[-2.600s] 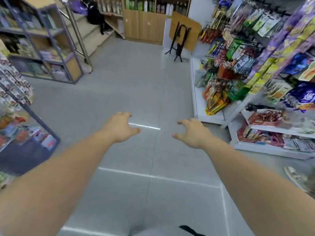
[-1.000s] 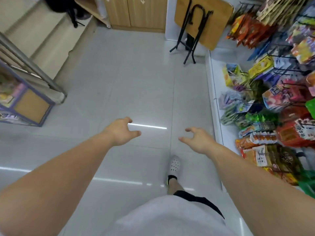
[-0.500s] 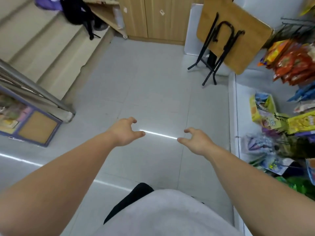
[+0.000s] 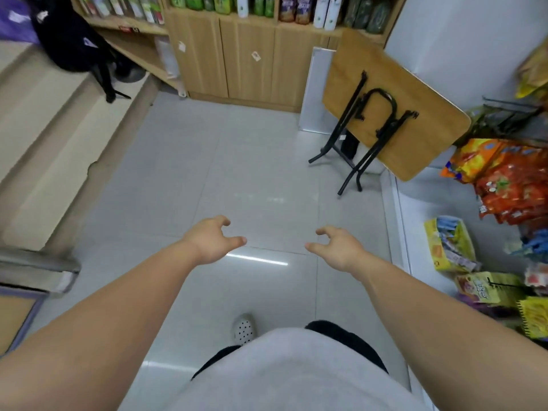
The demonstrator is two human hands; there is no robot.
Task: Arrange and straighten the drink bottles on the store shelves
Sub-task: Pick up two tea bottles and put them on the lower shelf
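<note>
Drink bottles [image 4: 261, 5], green, white and dark, stand in a row on a wooden shelf [image 4: 299, 26] at the top of the view, above wooden cabinet doors. Only their lower halves show. More bottles [image 4: 124, 7] line a shelf at the top left. My left hand [image 4: 212, 240] and my right hand [image 4: 338, 247] are stretched out over the grey tiled floor, well short of the shelves. The fingers of both hang loosely curled and hold nothing.
A folded wooden table [image 4: 394, 114] with black legs leans against the wall at the right. Snack packets [image 4: 510, 185] hang on a white rack along the right. Beige steps [image 4: 50, 137] with a black bag [image 4: 71, 40] rise at the left. A blue shelf corner [image 4: 26, 310] stands lower left.
I have walked down the aisle toward the wooden shelf, and the drink bottles have come into view at the top. Both hands stay outstretched and hold nothing.
</note>
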